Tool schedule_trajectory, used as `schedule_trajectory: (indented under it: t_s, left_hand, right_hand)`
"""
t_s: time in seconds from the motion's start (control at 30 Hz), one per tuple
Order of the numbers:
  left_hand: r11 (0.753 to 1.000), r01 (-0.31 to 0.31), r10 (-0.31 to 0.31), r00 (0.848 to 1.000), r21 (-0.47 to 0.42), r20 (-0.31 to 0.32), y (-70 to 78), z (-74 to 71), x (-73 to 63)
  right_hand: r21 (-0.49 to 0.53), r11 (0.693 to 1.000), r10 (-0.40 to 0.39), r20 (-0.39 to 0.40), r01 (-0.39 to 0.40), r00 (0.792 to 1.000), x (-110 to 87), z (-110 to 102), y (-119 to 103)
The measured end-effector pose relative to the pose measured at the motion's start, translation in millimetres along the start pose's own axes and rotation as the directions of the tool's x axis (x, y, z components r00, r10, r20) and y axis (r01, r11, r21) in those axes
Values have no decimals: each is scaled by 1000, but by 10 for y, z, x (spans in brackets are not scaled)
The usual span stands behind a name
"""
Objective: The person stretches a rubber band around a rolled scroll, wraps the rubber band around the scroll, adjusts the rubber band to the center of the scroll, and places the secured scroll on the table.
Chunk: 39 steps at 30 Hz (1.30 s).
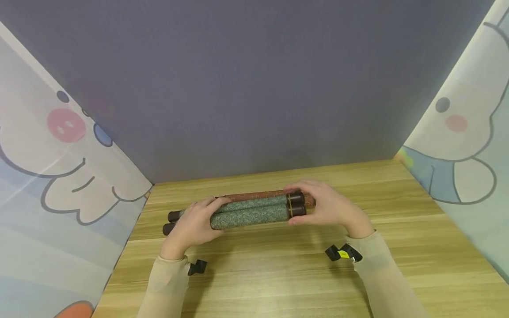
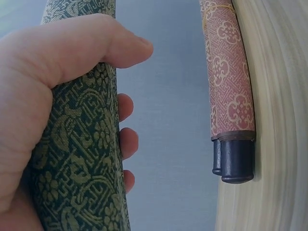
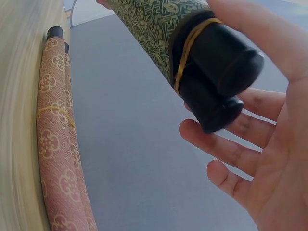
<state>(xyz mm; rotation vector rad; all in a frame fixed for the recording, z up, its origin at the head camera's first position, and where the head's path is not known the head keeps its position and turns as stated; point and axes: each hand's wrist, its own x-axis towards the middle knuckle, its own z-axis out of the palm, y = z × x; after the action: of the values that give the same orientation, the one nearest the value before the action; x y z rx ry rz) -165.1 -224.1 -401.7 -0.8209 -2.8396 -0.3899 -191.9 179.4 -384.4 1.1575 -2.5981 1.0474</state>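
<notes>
A green patterned scroll [image 1: 250,217], rolled from both sides into two side-by-side rolls, is raised in front of me and has dark knobs at both ends. My left hand [image 1: 197,222] grips it near its left end. In the left wrist view the thumb [image 2: 103,45] crosses the cloth, and fingertips show past the far side. My right hand [image 1: 330,204] holds the right end loosely. The right wrist view has the thumb along one side and fingers behind the dark knobs [image 3: 226,57]. A yellow elastic band [image 3: 187,48] circles the scroll beside those knobs.
Behind the green scroll, a red patterned scroll [image 2: 226,72] with dark knobs and a yellow band lies on the wooden table [image 1: 270,274]. A grey panel [image 1: 254,88] rises at the table's back. Cartoon-printed sheets [image 1: 461,172] stand at both sides.
</notes>
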Motion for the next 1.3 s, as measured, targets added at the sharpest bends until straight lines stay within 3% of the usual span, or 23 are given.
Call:
schedule_trajectory:
  t_s: [0.23, 0.43, 1.3]
  left_hand:
    - [1000, 7, -7, 1000, 8, -21, -25, -1, -3]
    - [1000, -6, 7, 999, 24, -34, -5, 0, 0]
    - [999, -23, 24, 999, 31, -37, -29, 18, 3]
  right_hand:
    - [-18, 999, -29, -15, 28, 999, -11, -12, 38]
    - [0, 1000, -8, -15, 8, 1000, -2, 19, 54]
    - [20, 997, -76, -19, 76, 997, 19, 63, 113]
